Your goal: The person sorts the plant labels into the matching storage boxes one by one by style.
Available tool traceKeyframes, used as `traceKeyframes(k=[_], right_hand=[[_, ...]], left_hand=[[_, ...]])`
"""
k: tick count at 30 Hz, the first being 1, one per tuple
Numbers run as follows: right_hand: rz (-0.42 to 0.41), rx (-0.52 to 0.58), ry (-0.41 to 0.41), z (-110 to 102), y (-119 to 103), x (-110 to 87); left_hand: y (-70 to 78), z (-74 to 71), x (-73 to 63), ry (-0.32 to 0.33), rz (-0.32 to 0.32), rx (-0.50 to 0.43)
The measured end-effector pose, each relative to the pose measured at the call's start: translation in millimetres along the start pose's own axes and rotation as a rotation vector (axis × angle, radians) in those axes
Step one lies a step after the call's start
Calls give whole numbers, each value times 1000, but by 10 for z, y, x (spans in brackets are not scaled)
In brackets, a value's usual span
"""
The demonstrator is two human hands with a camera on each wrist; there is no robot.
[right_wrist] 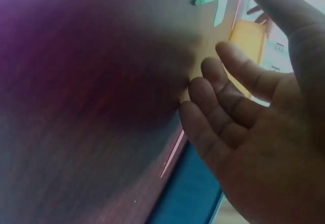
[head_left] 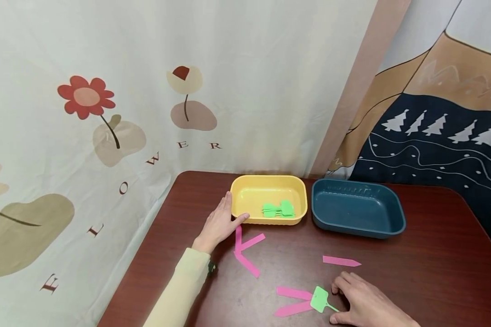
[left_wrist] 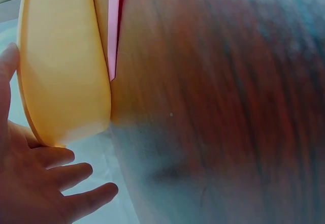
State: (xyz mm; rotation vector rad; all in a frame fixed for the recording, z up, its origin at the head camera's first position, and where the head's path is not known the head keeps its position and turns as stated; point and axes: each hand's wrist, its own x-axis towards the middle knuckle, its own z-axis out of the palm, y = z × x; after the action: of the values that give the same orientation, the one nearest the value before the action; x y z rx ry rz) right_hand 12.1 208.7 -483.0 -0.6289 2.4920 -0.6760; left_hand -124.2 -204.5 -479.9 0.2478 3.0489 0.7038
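Observation:
At the left front corner of a yellow plastic tray point(head_left: 245, 221), my left hand point(head_left: 217, 226) rests against the wall with its fingers spread and the thumb over the front rim. The left wrist view shows that hand point(left_wrist: 40, 183) beside the tray point(left_wrist: 66, 56), fingers fairly straight. Several green tags point(head_left: 279, 209) lie inside the tray. My right hand point(head_left: 364, 299) is low over the table, fingers loosely bent, holding nothing. Just left of it lies a green tag point(head_left: 319, 299) with a thin stem, touching the ends of two pink strips point(head_left: 292, 310). The right wrist view shows the bent fingers point(right_wrist: 208, 132).
A dark blue tray point(head_left: 358, 229) stands right of the yellow one. One pointed pink strip point(head_left: 341, 261) lies in front of it. More pink strips point(head_left: 247, 264) lie before the yellow tray. The brown table point(head_left: 438, 254) meets a printed curtain point(head_left: 245, 91) behind.

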Motion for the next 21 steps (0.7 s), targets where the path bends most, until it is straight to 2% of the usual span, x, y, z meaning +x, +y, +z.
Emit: traceKeyframes(k=[8,15,21], right_hand=[[-86,32,-12,-13,57,8],[-101,18,-36,-88,81,33],[-84,-21,-8,-101,74,45]], left_hand=[[-7,7,0,1,-1,2],[-2,4,4,7,4,-2],[-16,13,9,7,3,-6]])
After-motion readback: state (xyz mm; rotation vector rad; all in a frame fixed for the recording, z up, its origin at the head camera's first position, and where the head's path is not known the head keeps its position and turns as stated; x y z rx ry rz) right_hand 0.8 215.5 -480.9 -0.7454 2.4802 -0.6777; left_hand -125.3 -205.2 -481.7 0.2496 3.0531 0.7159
